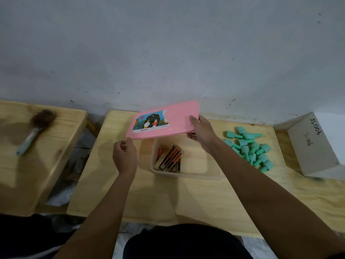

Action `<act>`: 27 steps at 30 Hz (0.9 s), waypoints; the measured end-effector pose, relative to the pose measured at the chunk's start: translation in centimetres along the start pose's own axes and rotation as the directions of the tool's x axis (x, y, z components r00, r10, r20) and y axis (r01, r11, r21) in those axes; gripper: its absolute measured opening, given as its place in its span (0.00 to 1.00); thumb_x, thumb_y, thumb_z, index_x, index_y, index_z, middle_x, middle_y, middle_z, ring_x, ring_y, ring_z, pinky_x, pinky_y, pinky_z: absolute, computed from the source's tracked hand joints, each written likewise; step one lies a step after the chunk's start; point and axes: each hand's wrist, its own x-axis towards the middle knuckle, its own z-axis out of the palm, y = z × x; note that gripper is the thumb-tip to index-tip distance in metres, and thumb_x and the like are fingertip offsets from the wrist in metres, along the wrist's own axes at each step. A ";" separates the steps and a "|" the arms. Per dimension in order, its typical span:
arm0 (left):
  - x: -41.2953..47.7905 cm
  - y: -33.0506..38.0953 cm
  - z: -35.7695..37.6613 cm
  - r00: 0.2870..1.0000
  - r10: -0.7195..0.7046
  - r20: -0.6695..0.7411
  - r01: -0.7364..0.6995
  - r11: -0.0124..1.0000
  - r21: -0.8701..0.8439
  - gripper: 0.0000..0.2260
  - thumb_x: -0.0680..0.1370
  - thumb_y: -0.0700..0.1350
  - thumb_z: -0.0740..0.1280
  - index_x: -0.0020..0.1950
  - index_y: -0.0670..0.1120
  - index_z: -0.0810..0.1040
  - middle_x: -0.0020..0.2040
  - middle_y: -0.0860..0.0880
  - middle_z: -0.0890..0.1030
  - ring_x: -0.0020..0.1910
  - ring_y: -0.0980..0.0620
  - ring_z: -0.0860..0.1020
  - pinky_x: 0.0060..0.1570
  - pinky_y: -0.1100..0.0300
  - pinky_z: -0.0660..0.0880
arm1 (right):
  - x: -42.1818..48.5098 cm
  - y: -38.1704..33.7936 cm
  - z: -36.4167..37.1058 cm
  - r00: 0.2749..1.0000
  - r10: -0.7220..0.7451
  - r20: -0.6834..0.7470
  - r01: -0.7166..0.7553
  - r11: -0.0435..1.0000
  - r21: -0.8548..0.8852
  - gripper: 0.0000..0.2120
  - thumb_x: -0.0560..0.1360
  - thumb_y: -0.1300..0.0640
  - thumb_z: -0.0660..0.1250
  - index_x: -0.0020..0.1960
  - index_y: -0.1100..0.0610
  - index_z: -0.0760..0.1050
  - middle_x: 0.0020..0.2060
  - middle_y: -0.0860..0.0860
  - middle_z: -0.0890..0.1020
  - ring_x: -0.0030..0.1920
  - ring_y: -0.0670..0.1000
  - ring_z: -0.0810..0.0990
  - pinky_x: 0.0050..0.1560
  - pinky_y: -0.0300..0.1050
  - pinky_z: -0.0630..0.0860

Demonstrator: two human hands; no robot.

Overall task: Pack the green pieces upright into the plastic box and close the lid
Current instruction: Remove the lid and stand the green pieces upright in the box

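A pale translucent plastic box (197, 172) sits open in the middle of the wooden table, with several red, black and tan sticks lying in its left part. Above its far edge my right hand (200, 130) grips the right end of the pink lid (179, 116), which bears a picture sticker and hangs tilted in the air. My left hand (125, 156) hovers just below the lid's left corner, fingers loosely curled, holding nothing I can see. A heap of several green pieces (250, 148) lies on the table to the right of the box.
A grey cardboard box (313, 146) marked JS006 stands at the far right. A second wooden table (61, 139) on the left carries a brush (35, 131) with a pale blue handle. A gap separates the two tables. A grey wall rises right behind.
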 end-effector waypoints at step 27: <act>0.0 -5.5 -3.4 0.812 -0.556 0.179 0.568 0.823 -0.017 0.19 0.75 0.51 0.69 0.55 0.36 0.75 0.44 0.39 0.82 0.33 0.46 0.79 0.32 0.54 0.79 | -0.2 8.3 -2.0 0.919 -0.382 0.098 0.212 0.268 -0.940 0.26 0.76 0.41 0.63 0.71 0.48 0.68 0.72 0.54 0.65 0.73 0.56 0.61 0.74 0.61 0.53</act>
